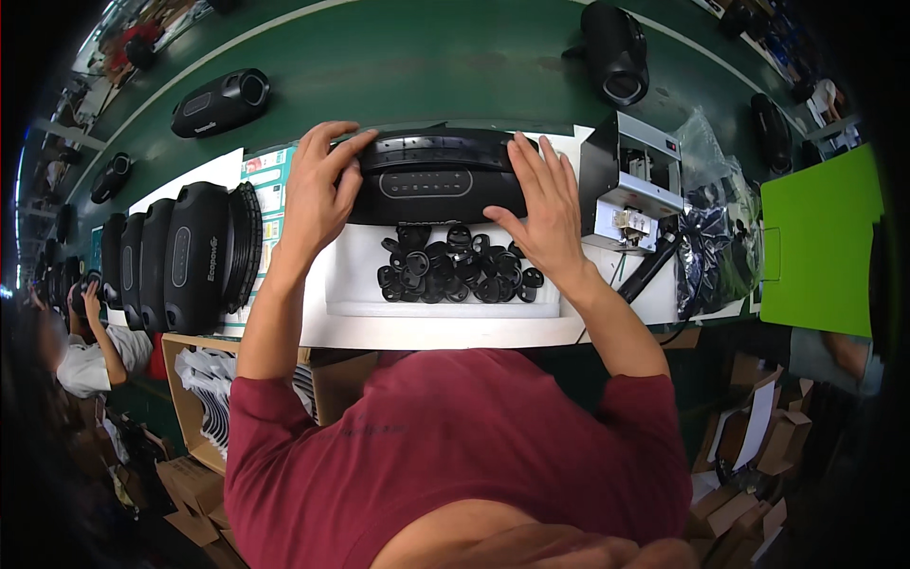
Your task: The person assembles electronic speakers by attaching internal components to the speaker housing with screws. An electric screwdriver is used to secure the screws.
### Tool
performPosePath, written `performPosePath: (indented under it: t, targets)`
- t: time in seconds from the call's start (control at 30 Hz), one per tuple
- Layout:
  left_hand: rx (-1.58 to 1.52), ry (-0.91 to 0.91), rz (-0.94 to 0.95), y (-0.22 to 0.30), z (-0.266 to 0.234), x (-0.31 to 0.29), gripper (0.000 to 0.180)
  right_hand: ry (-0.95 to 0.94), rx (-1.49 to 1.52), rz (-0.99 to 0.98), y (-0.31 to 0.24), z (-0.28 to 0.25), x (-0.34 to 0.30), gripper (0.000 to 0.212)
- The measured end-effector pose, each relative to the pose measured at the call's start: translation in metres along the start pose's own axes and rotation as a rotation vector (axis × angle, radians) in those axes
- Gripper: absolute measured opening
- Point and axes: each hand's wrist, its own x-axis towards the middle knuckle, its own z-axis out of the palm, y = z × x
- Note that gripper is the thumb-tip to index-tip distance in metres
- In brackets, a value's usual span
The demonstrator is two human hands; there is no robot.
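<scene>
A black portable speaker [427, 207] lies across the white bench in front of me, its oval button panel facing up. Along its far side runs a curved glossy black handle strip [436, 149]. At the left end, my left hand [325, 180] has its bent fingers closed on the speaker and the strip's end. My right hand [547, 201] rests on the opposite end with fingers stretched out and thumb apart. Just nearer than the speaker, a pile of small black rounded parts [455, 270] lies on a white foam tray [398, 309].
Several black speakers [194, 256] stand at left beside stacked curved black strips [245, 247]. A metal machine [630, 180], plastic bags [706, 247] and a green panel [820, 242] are at right. Beyond, more speakers [223, 102] sit on a green conveyor [417, 66]. A cardboard box [180, 389] stands below left.
</scene>
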Motion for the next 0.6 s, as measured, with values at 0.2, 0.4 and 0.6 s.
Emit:
performPosePath:
  t: [0.2, 0.4, 0.6]
  targets:
    - [0.095, 0.021, 0.047, 0.046, 0.015, 0.014, 0.045, -0.03, 0.099, 0.012, 0.005, 0.004, -0.001, 0.086]
    - [-0.062, 0.21, 0.031, 0.022, 0.034, 0.015, 0.029, 0.575, -0.12, 0.448, 0.059, -0.042, -0.112, 0.031]
    - [-0.05, 0.125, 0.038, 0.026, 0.033, 0.023, 0.033, 0.345, -0.154, 1.063, 0.11, -0.051, -0.203, 0.07]
